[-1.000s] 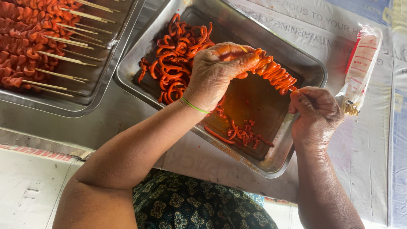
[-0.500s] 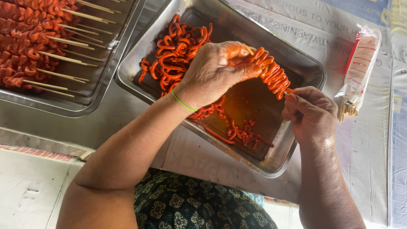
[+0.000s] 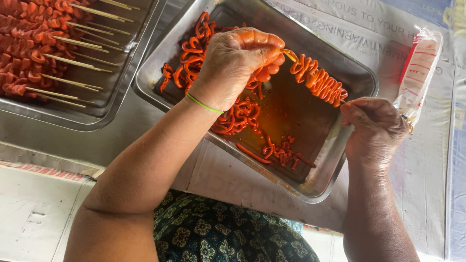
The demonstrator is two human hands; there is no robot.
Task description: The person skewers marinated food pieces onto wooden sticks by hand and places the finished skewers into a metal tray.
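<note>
- our left hand (image 3: 238,65) is curled over the steel tray (image 3: 335,160), fingertips bunched together and slick with orange marinade, pinching a strip of meat right at the tip of the skewer (image 3: 318,82)
- our right hand (image 3: 374,128) is closed in a fist round the skewer's other end, off beyond the tray's rim; the stick runs up from it toward the left fingers
- the skewer already has a row of wavy orange folds packed along it, hanging in the air between our two hands, over the oily tray bottom
- loose marinated strips (image 3: 233,114) lie piled under and behind the left hand; a few scraps sit below the skewer
- out past the left forearm we've got a second tray of finished skewers (image 3: 43,58)
- a plastic bag of sticks (image 3: 417,68) lies just beyond the right hand
</note>
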